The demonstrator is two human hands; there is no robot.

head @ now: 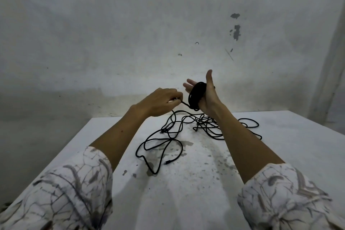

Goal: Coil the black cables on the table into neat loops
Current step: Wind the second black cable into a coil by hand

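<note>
A black coil of cable is wound around the palm of my right hand, which is raised above the table's far edge with its thumb up and fingers straight. A taut strand runs from the coil to my left hand, which pinches the cable just left of the coil. Loose black cable lies tangled on the white table below both hands, with a plug end near the middle.
The table top is stained with dark spots near its middle. A worn white wall stands behind the table. Patterned sleeves cover both forearms at the bottom of the view.
</note>
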